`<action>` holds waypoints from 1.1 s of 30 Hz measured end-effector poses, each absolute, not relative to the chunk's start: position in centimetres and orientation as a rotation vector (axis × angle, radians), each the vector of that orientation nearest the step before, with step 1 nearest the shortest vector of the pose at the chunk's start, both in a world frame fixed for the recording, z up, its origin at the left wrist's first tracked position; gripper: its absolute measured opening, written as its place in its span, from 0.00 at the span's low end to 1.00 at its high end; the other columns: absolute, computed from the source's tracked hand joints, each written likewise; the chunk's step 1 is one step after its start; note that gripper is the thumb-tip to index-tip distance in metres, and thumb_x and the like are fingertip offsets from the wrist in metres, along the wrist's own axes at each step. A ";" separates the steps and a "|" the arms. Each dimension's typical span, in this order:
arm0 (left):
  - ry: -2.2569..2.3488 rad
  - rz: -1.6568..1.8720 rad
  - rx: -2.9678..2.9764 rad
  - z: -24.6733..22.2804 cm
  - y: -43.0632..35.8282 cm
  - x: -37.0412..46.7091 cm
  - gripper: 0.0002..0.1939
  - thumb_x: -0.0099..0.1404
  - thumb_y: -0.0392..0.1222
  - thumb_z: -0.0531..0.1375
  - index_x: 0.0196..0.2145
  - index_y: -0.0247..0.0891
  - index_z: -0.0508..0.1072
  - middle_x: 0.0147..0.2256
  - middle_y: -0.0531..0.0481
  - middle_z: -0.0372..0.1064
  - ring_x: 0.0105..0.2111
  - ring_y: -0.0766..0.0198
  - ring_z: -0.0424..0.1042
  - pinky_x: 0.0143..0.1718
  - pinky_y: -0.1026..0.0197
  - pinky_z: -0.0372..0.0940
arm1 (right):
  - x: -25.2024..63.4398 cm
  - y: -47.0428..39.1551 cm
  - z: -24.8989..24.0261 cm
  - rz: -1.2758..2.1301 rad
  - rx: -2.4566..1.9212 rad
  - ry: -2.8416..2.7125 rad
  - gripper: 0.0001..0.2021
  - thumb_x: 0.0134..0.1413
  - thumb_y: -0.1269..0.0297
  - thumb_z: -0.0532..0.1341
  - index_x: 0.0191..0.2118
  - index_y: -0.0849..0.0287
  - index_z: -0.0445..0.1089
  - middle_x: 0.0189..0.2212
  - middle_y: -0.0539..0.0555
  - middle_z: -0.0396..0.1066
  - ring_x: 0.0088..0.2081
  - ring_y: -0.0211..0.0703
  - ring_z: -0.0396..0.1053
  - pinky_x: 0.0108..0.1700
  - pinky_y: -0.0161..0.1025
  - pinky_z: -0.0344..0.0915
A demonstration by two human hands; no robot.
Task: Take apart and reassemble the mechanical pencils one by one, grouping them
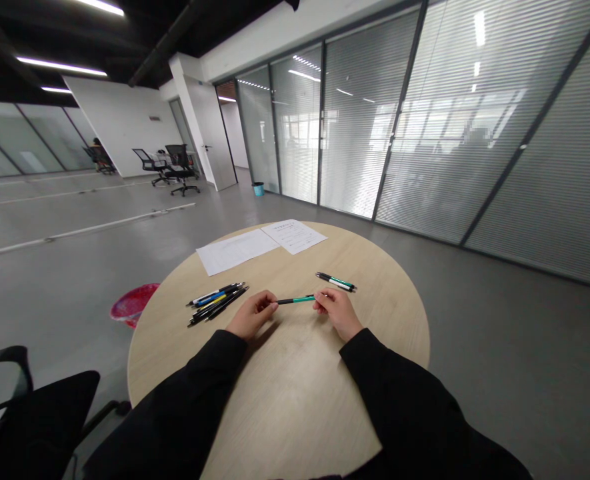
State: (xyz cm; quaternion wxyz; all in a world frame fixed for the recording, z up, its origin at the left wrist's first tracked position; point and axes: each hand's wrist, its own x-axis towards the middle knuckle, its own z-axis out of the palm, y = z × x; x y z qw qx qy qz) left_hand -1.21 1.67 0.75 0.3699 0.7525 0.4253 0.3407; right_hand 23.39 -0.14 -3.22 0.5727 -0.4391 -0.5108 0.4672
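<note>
The one view looks from the person's head, above the near side of the table [285,393], forward and down across its top. The left hand [251,315] and right hand [339,313] are close by, over the table's middle. It is a wide view: well beyond the table stands a glass wall [357,133], with floor [515,333] on both sides and ceiling [235,20] high above.

The right end of the slim green-and-black pen [297,300] is hidden by the bare right hand [339,310]; print [291,228] on white paper sheets [239,252] cannot be read.
</note>
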 end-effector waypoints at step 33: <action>1.167 0.724 1.973 0.9 1.5 -1.2 0.25 0.67 0.60 0.51 0.26 0.37 0.72 0.21 0.54 0.62 0.23 0.66 0.59 0.25 0.64 0.55 | 23.4 -0.2 -3.2 1.105 -1.008 -1.207 0.16 0.53 0.50 0.65 0.30 0.60 0.73 0.23 0.53 0.74 0.23 0.38 0.67 0.26 0.34 0.60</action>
